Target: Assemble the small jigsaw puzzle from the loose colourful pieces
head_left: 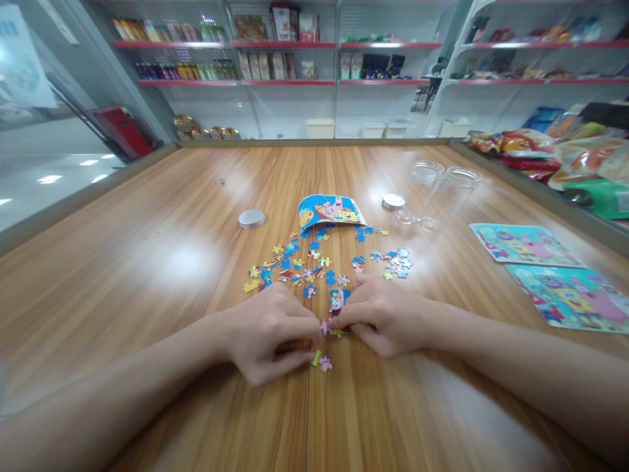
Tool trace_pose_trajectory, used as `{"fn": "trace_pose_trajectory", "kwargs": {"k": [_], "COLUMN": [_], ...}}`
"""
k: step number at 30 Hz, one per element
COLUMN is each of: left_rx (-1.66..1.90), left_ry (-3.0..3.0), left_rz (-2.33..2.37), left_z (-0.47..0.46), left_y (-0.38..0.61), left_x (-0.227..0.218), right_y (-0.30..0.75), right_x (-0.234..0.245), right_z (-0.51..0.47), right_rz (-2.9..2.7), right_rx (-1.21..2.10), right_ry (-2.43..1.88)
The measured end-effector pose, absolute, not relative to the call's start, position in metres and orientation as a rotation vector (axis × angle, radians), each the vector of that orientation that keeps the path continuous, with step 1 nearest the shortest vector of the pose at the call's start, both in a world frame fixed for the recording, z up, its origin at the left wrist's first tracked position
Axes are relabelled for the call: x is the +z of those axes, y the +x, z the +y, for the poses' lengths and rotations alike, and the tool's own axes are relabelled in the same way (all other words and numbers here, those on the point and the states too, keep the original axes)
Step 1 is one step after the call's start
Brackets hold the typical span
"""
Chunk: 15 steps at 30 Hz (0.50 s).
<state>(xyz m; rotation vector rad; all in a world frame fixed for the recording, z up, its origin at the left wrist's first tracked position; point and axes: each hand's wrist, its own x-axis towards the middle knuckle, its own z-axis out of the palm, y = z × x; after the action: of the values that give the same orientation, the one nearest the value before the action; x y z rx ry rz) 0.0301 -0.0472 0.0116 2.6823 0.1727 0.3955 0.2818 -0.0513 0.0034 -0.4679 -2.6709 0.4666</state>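
My left hand (275, 331) has curled fingers, with its fingertips at the left edge of a small pink puzzle piece (324, 327). From the other side, the pinched fingers of my right hand (386, 314) touch the same piece. Just above it lies a joined section of puzzle (337, 302) showing a cartoon face. A yellow-green piece (339, 334) peeks out under my right fingers. Closer to me, beside my left thumb, are a few pink and green pieces (325, 362). Beyond my hands, several loose blue, yellow and pink pieces (297, 263) are scattered.
A curved cartoon picture sheet (331, 211) stands behind the pieces. Two metal lids (251, 218) and clear jars (459, 187) are on the wooden table (147, 314). Two cartoon picture cards (525, 244) lie at right, near snack packets (590, 157). Stocked shelves (285, 44) stand behind.
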Motion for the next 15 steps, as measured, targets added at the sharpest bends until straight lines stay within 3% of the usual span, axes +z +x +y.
{"fn": "trace_pose_trajectory", "kwargs": {"k": [15], "left_rx": [0.306], "left_ry": [2.718], "left_rz": [0.098], "left_z": [-0.0547], "left_y": [0.0327], "left_x": [0.0143], "right_y": [0.2819], "right_x": [0.0017], "right_z": [-0.0504], "right_rz": [-2.677], "right_rx": [0.487], "right_ry": [-0.502]}}
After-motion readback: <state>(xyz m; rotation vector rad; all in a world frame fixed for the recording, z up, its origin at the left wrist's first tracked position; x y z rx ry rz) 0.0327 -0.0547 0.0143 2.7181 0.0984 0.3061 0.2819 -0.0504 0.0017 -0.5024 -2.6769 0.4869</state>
